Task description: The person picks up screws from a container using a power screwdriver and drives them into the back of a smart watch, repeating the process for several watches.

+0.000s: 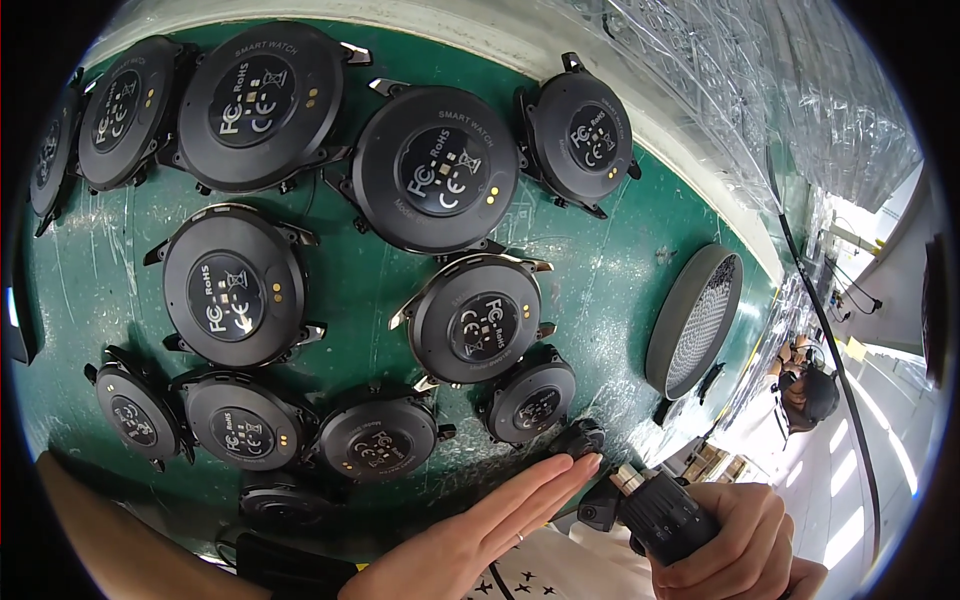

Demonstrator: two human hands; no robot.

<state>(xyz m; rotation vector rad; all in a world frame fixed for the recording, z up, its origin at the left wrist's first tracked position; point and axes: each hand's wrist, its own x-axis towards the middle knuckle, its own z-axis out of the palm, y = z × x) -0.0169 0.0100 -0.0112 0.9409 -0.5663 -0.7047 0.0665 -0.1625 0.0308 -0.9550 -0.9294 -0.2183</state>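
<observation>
My right hand (735, 545) is wrapped round a black screwdriver (670, 515), thick-bodied with a marked collar and a silver nose. My left hand (470, 540) has its fingers stretched out straight and together, with a ring on one. Its fingertips touch or nearly touch a small dark watch case (578, 438). By the screwdriver's nose is a dark piece (598, 505) I cannot make out. Nearby lie a smartwatch case (532, 402) and another smartwatch case (376, 438), both black and back side up, without straps.
Several more watch cases (438, 168) lie face down in rows across the green work surface (600, 290). A round grey dish (655, 350) of tiny dark parts stands at the right. Clear plastic wrap (700, 90) and a black cable (810, 290) lie beyond. Another person (808, 395) is far right.
</observation>
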